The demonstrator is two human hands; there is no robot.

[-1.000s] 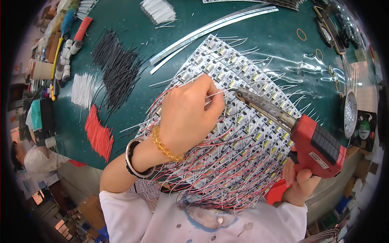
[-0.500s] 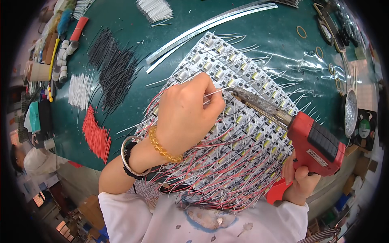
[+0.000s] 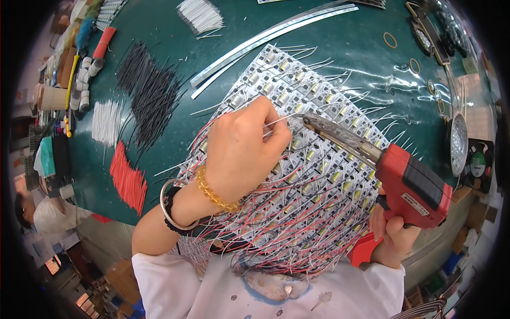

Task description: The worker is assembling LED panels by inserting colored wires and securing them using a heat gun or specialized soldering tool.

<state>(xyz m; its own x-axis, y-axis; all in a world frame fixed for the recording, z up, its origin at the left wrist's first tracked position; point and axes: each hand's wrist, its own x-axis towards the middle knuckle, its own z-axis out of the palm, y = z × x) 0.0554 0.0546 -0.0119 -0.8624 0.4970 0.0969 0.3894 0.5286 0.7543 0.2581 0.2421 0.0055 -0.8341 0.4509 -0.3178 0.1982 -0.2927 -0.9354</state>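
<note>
Green worktop (image 3: 159,32), LED PCB panel (image 3: 324,181) mid, taken as ref. Judging by eye, job's approx. part done: panel's near rows carry red/white/blk leads; far rows look mostly bare inside, so prob. still left. L. of panel: loose white wires (image 3: 106,123), red wires (image 3: 127,178), blk wires (image 3: 149,87). Over panel's L. half, your L. hand (image 3: 247,143) pinches one white lead (image 3: 281,119), end by the iron's tip; can't tell if touching. At panel's R. edge, your R. hand (image 3: 396,234) grips the pistol-grip soldering iron (image 3: 411,186).
</note>
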